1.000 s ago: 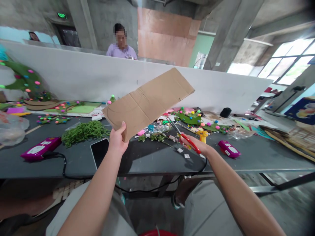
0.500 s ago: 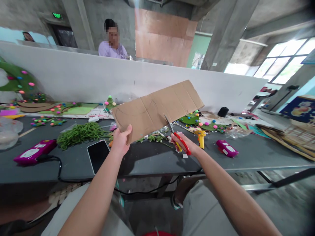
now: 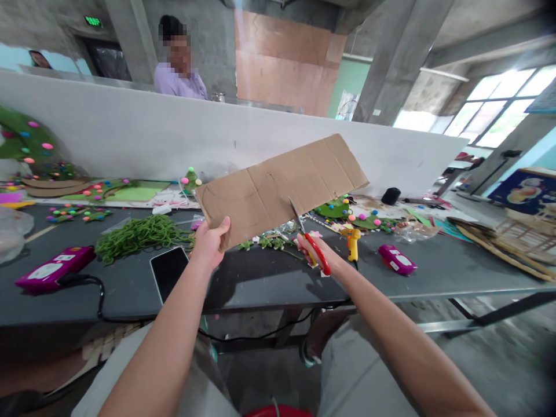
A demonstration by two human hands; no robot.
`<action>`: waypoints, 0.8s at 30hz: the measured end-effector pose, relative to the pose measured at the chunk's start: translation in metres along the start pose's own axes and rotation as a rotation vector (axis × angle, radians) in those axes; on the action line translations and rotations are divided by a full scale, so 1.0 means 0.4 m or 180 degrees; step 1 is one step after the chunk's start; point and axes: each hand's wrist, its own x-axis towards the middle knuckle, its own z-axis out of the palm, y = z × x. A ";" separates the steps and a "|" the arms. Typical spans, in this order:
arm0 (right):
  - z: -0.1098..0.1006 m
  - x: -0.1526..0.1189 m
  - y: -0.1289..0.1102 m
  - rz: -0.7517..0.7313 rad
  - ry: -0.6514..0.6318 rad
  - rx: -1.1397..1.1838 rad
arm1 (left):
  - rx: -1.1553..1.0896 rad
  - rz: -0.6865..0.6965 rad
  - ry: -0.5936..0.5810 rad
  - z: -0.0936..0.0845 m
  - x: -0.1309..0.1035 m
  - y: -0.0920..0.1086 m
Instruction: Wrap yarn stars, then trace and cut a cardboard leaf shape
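My left hand (image 3: 211, 242) grips the lower left corner of a long brown piece of cardboard (image 3: 282, 188), thumb on its front face. The cardboard is tilted up to the right above the table, with fold lines and a curved drawn line on its left part. In my right hand (image 3: 310, 249) is a pair of scissors (image 3: 319, 253) with red and yellow handles. One blade lies in front of the cardboard at its lower edge; the other blade is largely hidden. Beneath the cardboard lie small green leafy pieces (image 3: 271, 241), partly covered.
On the dark table (image 3: 256, 289) are green yarn (image 3: 141, 236), a phone (image 3: 168, 269), a yellow glue gun (image 3: 352, 243), and purple devices (image 3: 56, 269) at left and right (image 3: 397, 259). A white partition (image 3: 130, 130) runs behind; a person in a purple top (image 3: 180, 81) is beyond it.
The cardboard's right end has risen slightly and shifted right. My right hand and the scissors have moved a little left. My left hand keeps its grip.
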 end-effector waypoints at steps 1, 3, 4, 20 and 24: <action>-0.001 -0.002 -0.004 0.0009 -0.0021 0.0000 | 0.0021 -0.0007 -0.0038 0.000 0.000 0.004; -0.002 -0.007 -0.015 0.0048 -0.0033 -0.0001 | 0.0065 -0.0010 -0.0094 0.001 -0.001 0.010; -0.001 -0.010 -0.020 0.0079 -0.0025 -0.0004 | 0.0087 -0.0007 -0.0109 0.000 -0.001 0.013; 0.041 -0.006 -0.017 0.0211 0.0455 -0.0036 | 0.0292 -0.0107 -0.0091 -0.001 -0.008 0.020; 0.034 0.008 -0.031 0.0344 0.0363 0.0204 | 0.0332 -0.0124 -0.0135 0.006 -0.010 0.011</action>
